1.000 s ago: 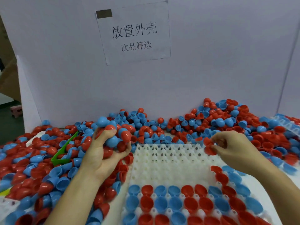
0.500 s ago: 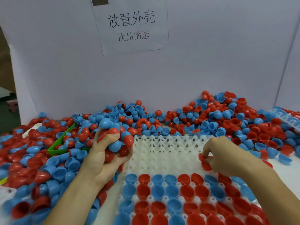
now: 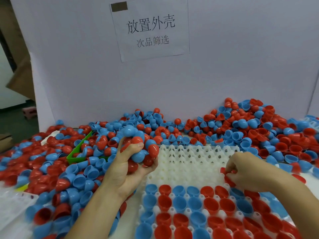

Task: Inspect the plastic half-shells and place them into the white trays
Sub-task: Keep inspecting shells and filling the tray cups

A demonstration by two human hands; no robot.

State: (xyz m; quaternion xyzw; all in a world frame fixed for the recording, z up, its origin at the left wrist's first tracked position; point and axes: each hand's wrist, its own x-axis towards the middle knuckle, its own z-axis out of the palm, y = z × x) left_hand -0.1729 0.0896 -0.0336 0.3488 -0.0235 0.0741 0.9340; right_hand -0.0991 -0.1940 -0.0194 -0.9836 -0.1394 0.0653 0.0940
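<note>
White backboard [image 3: 224,75] upright along the far edge of the table, with a paper sign [image 3: 150,28] taped near its top centre.

Loose pile of half-shells [image 3: 241,128], red and blue, heaped along the far edge and spread down the left side of the table.

White tray [image 3: 189,161] at centre near edge: far rows bare, near rows filled with red and blue shells set open side up.

Green bin [image 3: 76,155] left of the tray, half buried in shells. Second white tray [image 3: 12,204] at the near left corner, blurred.

Left forearm [image 3: 96,209] raised from the near edge, angled up and right. Left hand [image 3: 126,168] palm toward the camera, just above the tray's left edge, fingers and thumb curled round a handful of shells [image 3: 143,149], red and blue.

Right hand [image 3: 248,169] low over the tray's right edge, back of hand up, fingers bent, pinching a red shell [image 3: 224,170] at the fingertips, just above the first bare row.
</note>
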